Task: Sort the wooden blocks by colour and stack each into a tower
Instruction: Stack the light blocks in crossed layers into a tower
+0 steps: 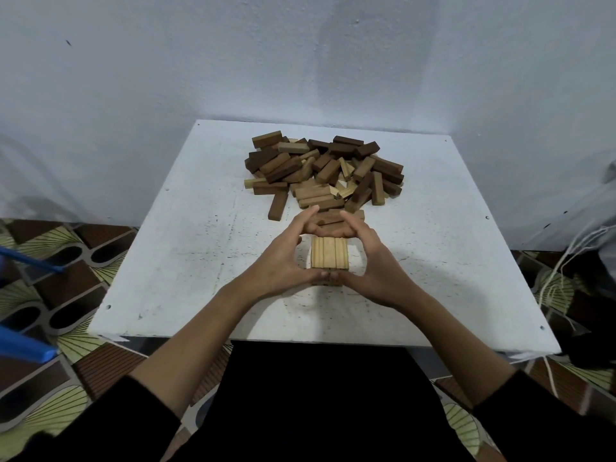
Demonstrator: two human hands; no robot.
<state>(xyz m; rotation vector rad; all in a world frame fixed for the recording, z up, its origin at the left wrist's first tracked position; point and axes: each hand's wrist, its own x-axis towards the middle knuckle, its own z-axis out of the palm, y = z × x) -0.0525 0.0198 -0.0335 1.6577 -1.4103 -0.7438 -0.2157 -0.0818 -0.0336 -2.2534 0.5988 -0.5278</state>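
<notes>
Head view: left hand [283, 251] and right hand [373, 255], grips cupped around pale tower [330, 257] near desk [186, 261] front edge; unsorted pile [323, 171] straight beyond, toward far edge.

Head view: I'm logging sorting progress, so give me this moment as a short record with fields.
surface: white table
tower: pale tower, more than one layer, top layer of side-by-side pale blocks
left hand: cupped against the tower's left side
right hand: cupped against its right side
unsorted: mixed pile of dark, mid-brown and pale blocks behind the tower
other towers: none visible
</notes>
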